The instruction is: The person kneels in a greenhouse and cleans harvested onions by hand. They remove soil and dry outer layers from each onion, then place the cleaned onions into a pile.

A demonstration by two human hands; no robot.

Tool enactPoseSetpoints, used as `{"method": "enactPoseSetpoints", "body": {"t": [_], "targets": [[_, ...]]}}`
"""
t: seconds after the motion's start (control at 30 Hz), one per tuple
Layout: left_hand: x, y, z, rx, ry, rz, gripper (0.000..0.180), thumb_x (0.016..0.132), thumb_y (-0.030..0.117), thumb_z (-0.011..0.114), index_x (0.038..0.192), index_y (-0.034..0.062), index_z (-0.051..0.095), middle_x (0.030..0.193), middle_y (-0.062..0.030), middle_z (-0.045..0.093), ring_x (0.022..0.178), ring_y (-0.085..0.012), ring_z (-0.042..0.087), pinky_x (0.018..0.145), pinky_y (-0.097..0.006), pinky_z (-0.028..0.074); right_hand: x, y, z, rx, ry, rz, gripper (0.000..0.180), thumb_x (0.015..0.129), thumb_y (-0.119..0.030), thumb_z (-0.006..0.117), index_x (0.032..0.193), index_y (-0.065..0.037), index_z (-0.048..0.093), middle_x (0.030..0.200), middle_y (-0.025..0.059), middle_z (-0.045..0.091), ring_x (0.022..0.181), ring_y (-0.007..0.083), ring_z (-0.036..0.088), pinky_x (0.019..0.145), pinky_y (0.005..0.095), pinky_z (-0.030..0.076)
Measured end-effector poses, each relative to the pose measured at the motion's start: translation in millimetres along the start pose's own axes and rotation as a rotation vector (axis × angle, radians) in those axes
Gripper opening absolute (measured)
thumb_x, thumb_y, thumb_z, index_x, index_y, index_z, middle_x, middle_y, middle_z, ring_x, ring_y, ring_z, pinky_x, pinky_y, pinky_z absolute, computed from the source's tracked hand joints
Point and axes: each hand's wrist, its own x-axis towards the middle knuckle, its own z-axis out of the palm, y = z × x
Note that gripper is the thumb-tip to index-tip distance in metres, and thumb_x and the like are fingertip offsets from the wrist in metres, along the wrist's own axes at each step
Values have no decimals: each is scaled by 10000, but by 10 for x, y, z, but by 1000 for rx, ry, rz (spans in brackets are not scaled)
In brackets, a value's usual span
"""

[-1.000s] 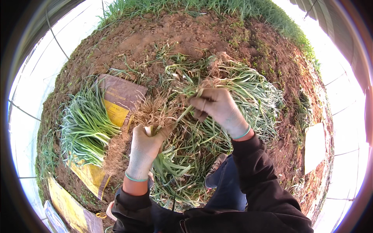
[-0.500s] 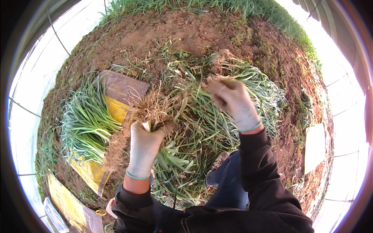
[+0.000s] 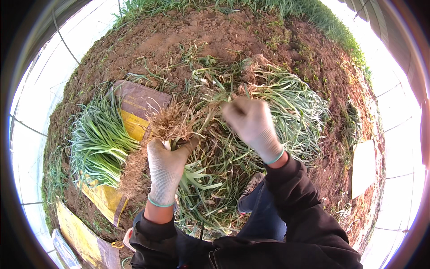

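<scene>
A bunch of rooted green plants point(image 3: 172, 124) is held by the gloved left hand point(image 3: 168, 163), whose grip is closed around the pale stems. The tangled brown roots are turned upward beyond the fingers, and green leaves are seen below the hand. The right hand point(image 3: 248, 121), also gloved, is raised near the bunch and well apart from the left one; its fingers are curled but blurred by motion, so whether anything is held in its grip cannot be told.

To the left, a neat pile of similar plants point(image 3: 101, 145) is laid across a yellow and brown sack point(image 3: 134, 125), with the roots pointed toward the left hand. To the right, a larger heap of plants point(image 3: 293, 107) is spread on the soil point(image 3: 192, 36). Between the piles, the ground is covered by loose leaves point(image 3: 228, 177).
</scene>
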Motion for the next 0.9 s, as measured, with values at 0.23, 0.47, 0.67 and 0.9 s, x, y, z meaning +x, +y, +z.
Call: {"method": "enactPoseSetpoints", "body": {"t": [0.23,0.47,0.67,0.9], "targets": [[-29,15,26,6,38,113,316,712,73,827,957,-58,676,873,-109,715,753,-153,643,709,-306,511,-39,-19,66,85,-361,-15,228,880,-235,678,826,-14,697,685,131,672,604,234,675,566,329,532],[-44,57,43,-33,-7,142,417,705,112,844,1024,-74,651,914,-129,707,770,-174,643,735,-317,514,-95,-72,231,-243,-9,-260,373,888,-293,647,589,-82,583,519,122,547,483,329,581,463,406,457],[37,-170,-23,42,7,178,323,748,119,821,997,-34,683,761,-74,694,502,-73,504,474,-229,390,67,96,11,-93,186,-203,340,941,-207,612,630,-69,623,496,-9,555,373,76,474,351,251,364],[24,-99,-36,-188,-82,59,187,830,95,735,966,-26,693,713,-47,692,424,-36,425,398,-203,305,134,447,-265,-544,122,-9,539,803,-240,721,1276,-34,564,1149,172,647,923,216,676,775,333,566]]}}
